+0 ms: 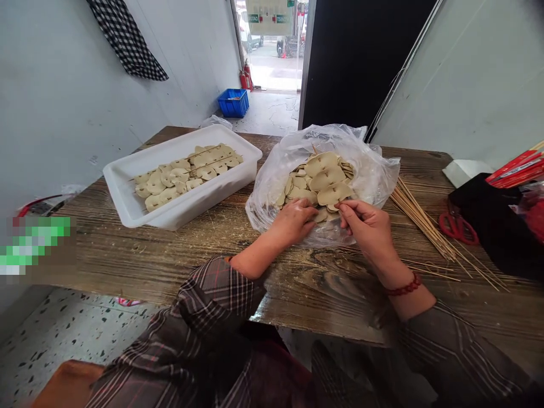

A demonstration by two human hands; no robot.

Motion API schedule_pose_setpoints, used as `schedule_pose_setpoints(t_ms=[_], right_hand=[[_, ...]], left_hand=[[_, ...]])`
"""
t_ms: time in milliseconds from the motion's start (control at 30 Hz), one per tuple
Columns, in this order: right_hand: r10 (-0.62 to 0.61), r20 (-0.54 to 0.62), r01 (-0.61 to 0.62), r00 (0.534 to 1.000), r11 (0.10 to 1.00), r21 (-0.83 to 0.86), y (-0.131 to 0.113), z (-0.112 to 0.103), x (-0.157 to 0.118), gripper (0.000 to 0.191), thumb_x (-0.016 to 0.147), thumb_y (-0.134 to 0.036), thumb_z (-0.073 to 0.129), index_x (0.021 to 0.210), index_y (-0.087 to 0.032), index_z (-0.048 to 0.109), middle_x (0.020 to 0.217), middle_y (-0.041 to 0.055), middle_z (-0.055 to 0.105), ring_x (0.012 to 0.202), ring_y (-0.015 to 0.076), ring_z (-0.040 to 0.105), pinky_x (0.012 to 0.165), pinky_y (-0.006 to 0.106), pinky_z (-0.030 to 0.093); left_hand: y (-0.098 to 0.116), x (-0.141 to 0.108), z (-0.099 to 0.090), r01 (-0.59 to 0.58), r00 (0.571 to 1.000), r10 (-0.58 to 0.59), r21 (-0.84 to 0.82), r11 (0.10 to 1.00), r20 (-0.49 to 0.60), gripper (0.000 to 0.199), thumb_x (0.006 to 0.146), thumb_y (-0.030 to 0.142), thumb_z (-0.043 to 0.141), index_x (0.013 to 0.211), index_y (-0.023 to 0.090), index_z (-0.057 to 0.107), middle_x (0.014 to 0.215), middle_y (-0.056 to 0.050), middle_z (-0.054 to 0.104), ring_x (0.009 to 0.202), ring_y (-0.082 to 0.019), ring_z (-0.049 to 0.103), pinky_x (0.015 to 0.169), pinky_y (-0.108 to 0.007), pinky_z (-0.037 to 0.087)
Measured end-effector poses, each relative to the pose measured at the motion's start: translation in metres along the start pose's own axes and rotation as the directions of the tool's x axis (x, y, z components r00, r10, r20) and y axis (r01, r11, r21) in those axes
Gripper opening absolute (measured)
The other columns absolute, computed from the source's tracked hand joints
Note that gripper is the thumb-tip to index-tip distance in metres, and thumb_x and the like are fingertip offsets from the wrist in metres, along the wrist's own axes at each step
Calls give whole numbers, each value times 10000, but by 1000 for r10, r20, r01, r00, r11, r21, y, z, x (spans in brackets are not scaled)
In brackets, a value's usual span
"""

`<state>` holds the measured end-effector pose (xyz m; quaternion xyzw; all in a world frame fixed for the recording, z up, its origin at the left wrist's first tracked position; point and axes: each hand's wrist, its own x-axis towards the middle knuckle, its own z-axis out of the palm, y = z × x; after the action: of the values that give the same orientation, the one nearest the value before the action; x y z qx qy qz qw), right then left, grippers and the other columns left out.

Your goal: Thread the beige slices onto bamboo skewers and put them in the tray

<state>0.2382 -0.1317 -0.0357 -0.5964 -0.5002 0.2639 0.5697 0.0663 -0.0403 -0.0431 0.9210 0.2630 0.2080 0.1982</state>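
Observation:
A clear plastic bag [374,175] lies spread on the table, holding a pile of thin, flat tan slices [300,184] that look like potato or dried tofu. My right hand [368,226] is closed in a pinch on the near end of a thin bamboo skewer. Several slices threaded on that skewer [325,175] rest over the pile, and its far tip pokes out beyond them. My left hand [295,221] reaches into the near side of the bag, fingers bent against a loose slice; its fingertips are partly hidden.
To the left, a white plastic tub [187,218] contains several skewers with slices. Loose bamboo skewers [425,224] lie on the wooden table [204,249] at right, beside red scissors [459,226] and a black bag [488,226]. A blue crate [233,103] stands on the floor beyond.

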Motion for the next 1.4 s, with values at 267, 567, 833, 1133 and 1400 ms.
schedule_pose_setpoints(t_ms=[267,567,833,1133,1400], right_hand=[[12,0,-12,1000,1000,16,-4,0,-1,288,853,-413,615,927,-156,722,535,-32,566,437,91,462,421,223,355],[48,2,-48,999,998,33,0,0,-3,284,840,-421,649,921,-158,720,546,-30,573,455,93,475,420,219,369],[62,-8,-61,998,997,50,-2,1,-5,280,827,-417,667,915,-159,729,543,-30,570,457,89,459,413,212,359],[38,9,-38,999,999,3,-2,0,-5,273,844,-409,643,909,-160,734,546,-23,568,463,97,475,419,217,371],[38,32,-37,999,999,-20,-1,1,-5,287,852,-422,630,915,-160,725,551,-25,563,461,94,471,426,216,370]], left_hand=[[-4,3,-2,199,950,-274,-382,903,-152,176,807,172,547,792,155,723,789,-53,678,782,-175,600,759,-288,451],[-19,-1,-27,141,780,-623,-954,264,-58,192,683,239,692,832,119,712,673,-28,686,623,-118,626,528,-191,399],[-28,-3,-28,143,809,-567,-884,445,-154,193,681,261,706,814,122,695,663,-20,668,584,-99,576,518,-201,385],[-23,-6,-24,248,884,-256,-73,966,-390,93,789,167,573,777,175,665,811,-44,650,812,-172,570,748,-291,424],[-27,-5,-12,231,957,-259,-196,953,-129,62,740,128,590,697,149,629,714,-18,603,677,-130,524,635,-252,383]])
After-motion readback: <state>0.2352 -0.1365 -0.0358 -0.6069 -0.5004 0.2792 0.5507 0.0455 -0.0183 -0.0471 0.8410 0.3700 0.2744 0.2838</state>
